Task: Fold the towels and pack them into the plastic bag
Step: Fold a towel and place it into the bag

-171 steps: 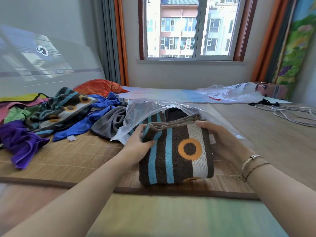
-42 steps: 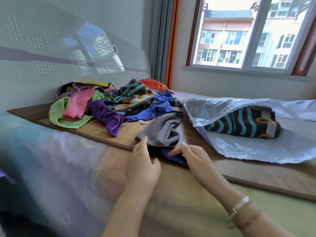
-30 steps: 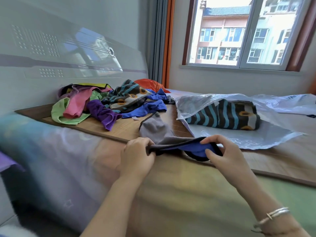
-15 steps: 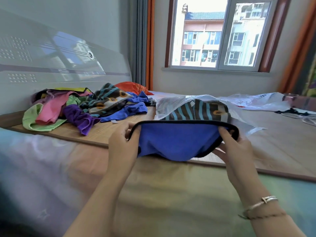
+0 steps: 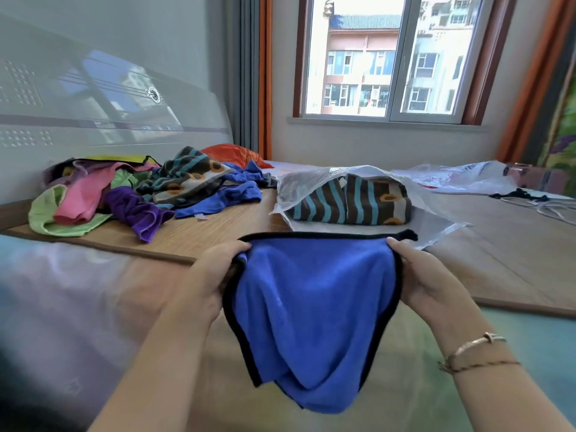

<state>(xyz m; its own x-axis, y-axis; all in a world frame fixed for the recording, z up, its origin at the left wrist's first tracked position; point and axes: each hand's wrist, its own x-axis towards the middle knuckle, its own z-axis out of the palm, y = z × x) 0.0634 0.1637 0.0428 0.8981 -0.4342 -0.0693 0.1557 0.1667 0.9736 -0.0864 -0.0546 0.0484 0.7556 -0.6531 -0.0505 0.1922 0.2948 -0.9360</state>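
A blue towel (image 5: 311, 304) with a black border hangs in the air in front of me. My left hand (image 5: 215, 275) grips its top left corner and my right hand (image 5: 430, 279) grips its top right corner, so the cloth sags between them. Behind it, on the bamboo mat, lies a clear plastic bag (image 5: 311, 182) with a folded brown, blue-striped towel (image 5: 349, 204) inside. A heap of unfolded towels (image 5: 134, 194) in green, pink, purple, blue and stripes lies at the left.
The bamboo mat (image 5: 514, 260) covers the bed, with the headboard (image 5: 93, 113) at the left. An orange pillow (image 5: 233, 152) sits behind the heap. Another plastic bag (image 5: 461, 179) and cables (image 5: 545, 204) lie at the far right. A window (image 5: 389, 57) is ahead.
The folded striped towel went into the bag. Both hands then picked the grey-and-blue towel off the mat, lifted it and spread it; it now hangs lower and closer to me.
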